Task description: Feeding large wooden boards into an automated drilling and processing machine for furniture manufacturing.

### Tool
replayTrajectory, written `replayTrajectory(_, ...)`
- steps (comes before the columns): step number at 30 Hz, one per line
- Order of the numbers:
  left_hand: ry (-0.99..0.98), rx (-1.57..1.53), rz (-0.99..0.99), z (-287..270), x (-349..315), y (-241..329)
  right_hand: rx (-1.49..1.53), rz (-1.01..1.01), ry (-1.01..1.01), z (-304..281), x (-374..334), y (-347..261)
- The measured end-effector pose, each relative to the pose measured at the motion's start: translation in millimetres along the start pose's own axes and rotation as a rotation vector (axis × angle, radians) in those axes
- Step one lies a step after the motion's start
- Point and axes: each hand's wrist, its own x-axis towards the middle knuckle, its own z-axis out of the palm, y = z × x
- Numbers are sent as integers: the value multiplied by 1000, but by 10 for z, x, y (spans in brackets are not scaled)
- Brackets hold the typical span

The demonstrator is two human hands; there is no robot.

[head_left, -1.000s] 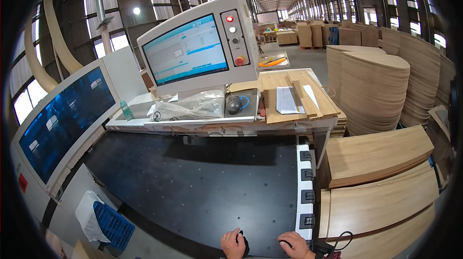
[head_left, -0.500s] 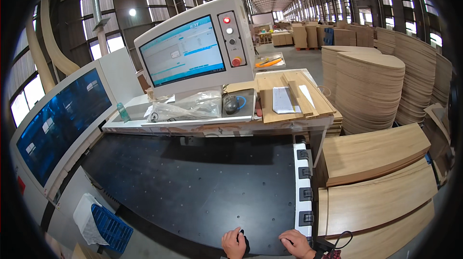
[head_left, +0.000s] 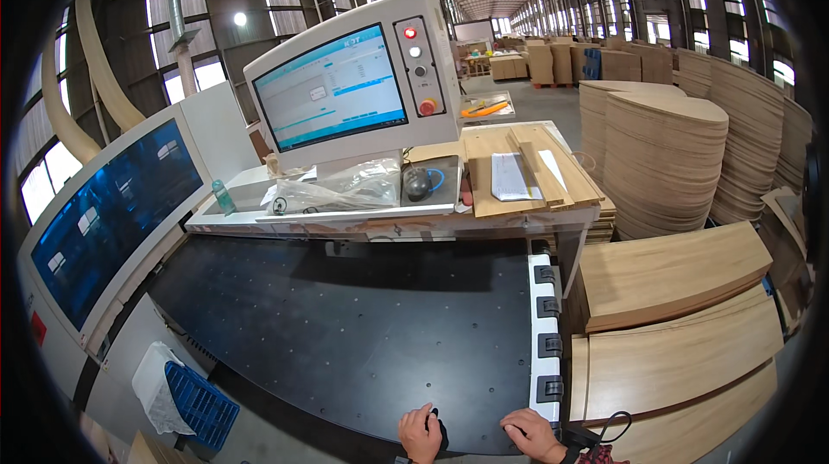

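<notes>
My left hand (head_left: 420, 435) rests near the front edge of a black machine table (head_left: 345, 326), its fingers loosely bent and a dark patch along its right side. Across a short gap, my right hand (head_left: 533, 435) lies on the same surface close to the white edge strip (head_left: 544, 339). Its thumb stands apart from the fingers, and I see nothing held in either hand. A black strap with a cable (head_left: 615, 421) is around the right wrist. Small round holes dot the table top.
Behind the table, a control monitor (head_left: 332, 88) stands above a ledge with clear plastic film (head_left: 354, 188) and a mouse (head_left: 417, 184). Wooden boards (head_left: 673, 274) are stacked at the right, before curved panel stacks (head_left: 661, 162). A blue crate (head_left: 203, 404) sits lower left.
The view has shifted very slightly. Both hands stay in nearly the same place on the table.
</notes>
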Motion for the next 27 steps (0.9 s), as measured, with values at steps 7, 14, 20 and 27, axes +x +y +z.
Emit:
replayTrajectory(7, -6, 3, -4, 8, 9, -1, 23, -2, 5, 7, 7, 13)
replayTrajectory(14, -20, 10, -13, 11, -3, -8, 48, -10, 14, 6, 1, 21)
replayTrajectory(20, 2, 16, -21, 15, -7, 15, 72, -11, 9, -9, -5, 11)
replayTrajectory(27, 4, 30, -7, 46, -1, 13, 56, -32, 12, -37, 5, 7)
